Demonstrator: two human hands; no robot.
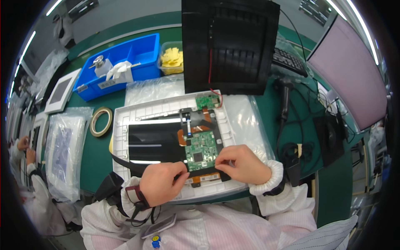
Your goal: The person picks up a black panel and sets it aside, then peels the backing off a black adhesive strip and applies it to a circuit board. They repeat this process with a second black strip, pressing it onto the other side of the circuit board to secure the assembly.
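Observation:
A white plastic frame [121,137] lies on the bench in front of me with a dark panel [156,143] inside. On the panel's right part sits a green circuit board [202,148], with orange flat cables [205,126] above it. My left hand [163,182] is closed in a pinch at the board's lower left corner. At the lower right corner my right hand [243,164] pinches too. Between the fingertips a black strip [204,171] runs along the board's lower edge. A smaller green board [207,101] sits at the frame's top, joined to a red wire.
Behind the frame stands a large black panel [233,50]. Left are a blue bin [143,54], a tub of yellow pieces [171,58], a tape roll [101,121] and a bagged panel [64,152]. Right are a scanner [285,98], cables and a monitor [350,71]. Another person's hand [31,156] shows far left.

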